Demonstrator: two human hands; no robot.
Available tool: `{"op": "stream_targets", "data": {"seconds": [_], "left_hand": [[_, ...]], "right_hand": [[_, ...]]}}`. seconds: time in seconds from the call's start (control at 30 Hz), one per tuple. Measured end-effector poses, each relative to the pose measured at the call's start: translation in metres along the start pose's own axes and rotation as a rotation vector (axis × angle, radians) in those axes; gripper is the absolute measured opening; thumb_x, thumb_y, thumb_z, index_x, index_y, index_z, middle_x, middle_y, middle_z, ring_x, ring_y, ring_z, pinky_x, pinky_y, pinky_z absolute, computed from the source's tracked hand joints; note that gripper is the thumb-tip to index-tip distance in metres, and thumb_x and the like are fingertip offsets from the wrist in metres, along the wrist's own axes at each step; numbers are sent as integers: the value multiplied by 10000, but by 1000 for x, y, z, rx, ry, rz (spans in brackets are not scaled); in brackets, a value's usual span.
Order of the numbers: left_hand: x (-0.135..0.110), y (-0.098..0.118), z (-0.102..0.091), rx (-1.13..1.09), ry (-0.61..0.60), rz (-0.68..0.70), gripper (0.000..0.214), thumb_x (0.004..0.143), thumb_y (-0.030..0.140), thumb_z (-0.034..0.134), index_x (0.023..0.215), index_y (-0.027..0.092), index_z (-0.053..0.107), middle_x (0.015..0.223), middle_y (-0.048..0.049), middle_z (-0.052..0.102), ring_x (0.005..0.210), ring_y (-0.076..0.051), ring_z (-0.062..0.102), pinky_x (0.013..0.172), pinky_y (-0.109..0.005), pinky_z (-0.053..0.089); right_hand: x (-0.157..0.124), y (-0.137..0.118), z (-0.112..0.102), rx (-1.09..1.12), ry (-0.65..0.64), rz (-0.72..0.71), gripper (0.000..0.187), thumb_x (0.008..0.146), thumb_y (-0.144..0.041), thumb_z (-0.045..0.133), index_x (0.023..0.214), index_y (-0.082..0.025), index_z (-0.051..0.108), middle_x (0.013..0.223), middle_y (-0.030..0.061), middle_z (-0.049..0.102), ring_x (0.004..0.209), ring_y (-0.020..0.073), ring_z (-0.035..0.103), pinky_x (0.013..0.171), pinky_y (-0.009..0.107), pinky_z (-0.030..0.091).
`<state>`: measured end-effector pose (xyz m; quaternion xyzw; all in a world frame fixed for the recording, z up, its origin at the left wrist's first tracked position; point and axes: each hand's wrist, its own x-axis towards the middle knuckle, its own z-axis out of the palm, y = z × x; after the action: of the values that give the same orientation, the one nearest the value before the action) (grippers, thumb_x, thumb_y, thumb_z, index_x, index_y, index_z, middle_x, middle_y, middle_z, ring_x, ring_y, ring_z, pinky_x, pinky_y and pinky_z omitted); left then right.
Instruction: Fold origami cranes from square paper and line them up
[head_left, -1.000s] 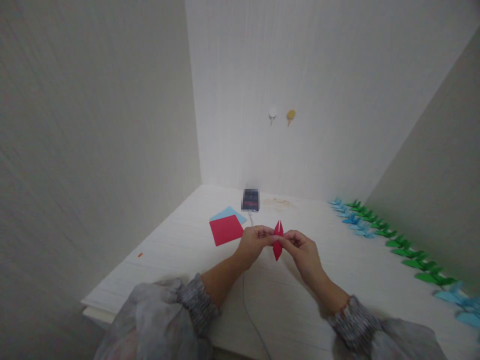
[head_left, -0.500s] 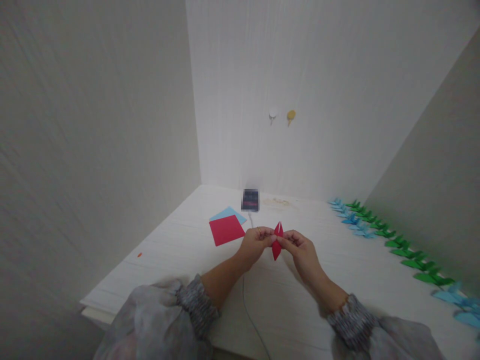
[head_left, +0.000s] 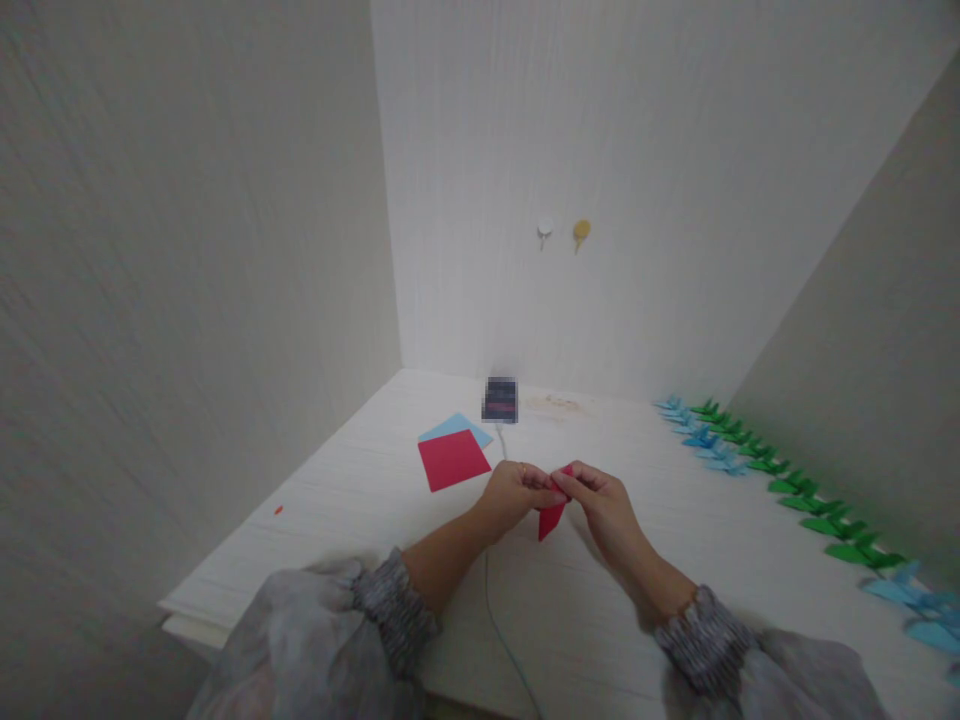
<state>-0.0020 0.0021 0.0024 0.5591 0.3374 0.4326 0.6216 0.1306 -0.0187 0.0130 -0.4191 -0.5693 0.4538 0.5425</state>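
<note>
Between my two hands is a small piece of folded red paper (head_left: 551, 520), held above the white table. My left hand (head_left: 521, 490) pinches it from the left, thumb on the near face. From the right, my right hand (head_left: 596, 492) grips its upper part with thumb and fingertips, which hide much of the folds. The paper's lower part points down and slightly left. Left of my left hand, a flat red sheet (head_left: 454, 460) lies partly over a light blue sheet (head_left: 457, 424).
Rows of folded green paper cranes (head_left: 799, 503) and blue paper cranes (head_left: 703, 440) line the table's right side. A phone-like device (head_left: 500, 400), blurred out, stands at the back wall with a cable (head_left: 489, 590) running forward. An orange scrap (head_left: 279, 510) lies at left.
The folded red paper has turned from upright with a split upper tip to tilted, its lower end lower and further left. The fingers of both hands have drawn closer together over it.
</note>
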Motion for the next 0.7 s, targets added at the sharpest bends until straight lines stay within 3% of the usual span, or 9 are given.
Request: {"op": "stream_targets", "data": {"seconds": [0.27,0.43,0.57,0.63,0.7], "left_hand": [[0,0,0,66,-111,-30,173,518,257,669,626,126,637,532,4,570,476,-76,452,503,-208,328],[2,-4,0,96,-83,-48,201,508,287,679,592,115,618,505,4,553,463,-78,443,488,-215,321],[4,-6,1,-10,-29,-60,233,501,289,690,596,101,590,531,-10,564,482,-86,474,522,-229,366],[5,-5,0,-114,52,-59,244,503,282,694,604,98,568,556,-17,575,498,-92,501,556,-243,397],[6,-5,-1,-207,131,-71,269,475,267,713,600,100,544,560,-16,579,509,-104,526,581,-266,420]], "right_hand": [[0,5,-5,-32,40,2,318,687,-387,569,471,-157,526,487,-22,480,505,108,425,545,255,337],[2,7,-5,-56,93,23,377,706,-431,533,448,-156,531,459,-8,491,477,114,434,531,262,349],[4,6,-8,11,148,-7,325,728,-456,492,702,-156,614,563,11,559,541,135,495,557,269,384],[5,6,-9,30,116,-45,285,718,-419,528,856,-176,584,631,4,570,572,129,508,572,261,394],[5,7,-8,37,46,-42,292,673,-373,597,895,-192,544,634,-11,563,563,119,509,562,252,398]]}}
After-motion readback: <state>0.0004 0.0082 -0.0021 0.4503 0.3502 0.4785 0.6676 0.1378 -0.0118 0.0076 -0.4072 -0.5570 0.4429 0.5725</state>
